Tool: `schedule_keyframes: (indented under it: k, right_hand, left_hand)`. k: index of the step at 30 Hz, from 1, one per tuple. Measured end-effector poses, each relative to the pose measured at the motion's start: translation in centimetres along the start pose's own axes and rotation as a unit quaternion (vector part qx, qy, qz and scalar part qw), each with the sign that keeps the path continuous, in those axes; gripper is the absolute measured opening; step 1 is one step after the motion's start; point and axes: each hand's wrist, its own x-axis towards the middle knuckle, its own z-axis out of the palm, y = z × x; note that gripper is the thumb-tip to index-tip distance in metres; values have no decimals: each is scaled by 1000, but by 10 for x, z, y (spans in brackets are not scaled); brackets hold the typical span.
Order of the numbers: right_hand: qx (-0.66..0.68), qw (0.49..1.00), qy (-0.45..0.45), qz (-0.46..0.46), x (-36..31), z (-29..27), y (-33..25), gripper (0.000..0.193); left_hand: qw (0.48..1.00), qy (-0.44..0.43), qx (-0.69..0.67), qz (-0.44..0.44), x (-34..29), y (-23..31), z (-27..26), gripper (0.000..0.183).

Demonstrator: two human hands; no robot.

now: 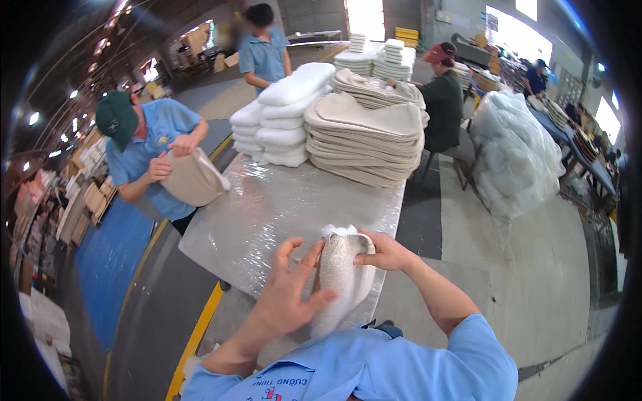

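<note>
A beige cushion cover (364, 284) with white padding (338, 230) showing at its top stands on edge close to my body. My right hand (386, 252) grips the cover's upper right edge, thumb on the near side and fingers partly hidden behind. On the other side, my left hand (284, 297) has its fingers spread; fingertips and thumb lie at the cushion's left face, and whether they press on it is unclear. Beneath is a worktable (287, 200) wrapped in shiny clear plastic.
A tall stack of beige covers (364, 144) and piled white pads (291, 113) occupy the table's far end. Left of the table, a co-worker in a green cap (150, 134) handles another beige cover (194, 179). More people sit or stand beyond. A big clear bag (515, 154) stands at right.
</note>
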Motion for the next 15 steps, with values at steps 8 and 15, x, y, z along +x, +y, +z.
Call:
schedule_keyframes:
  k: [8,15]
  right_hand:
    - [-256,940,225,34,17,54,-36,45]
    - [-197,948,183,170,39,113,-8,54]
  left_hand:
    - [953,162,-256,-30,83,-162,57,36]
    - [677,159,-662,-280,134,-253,207,36]
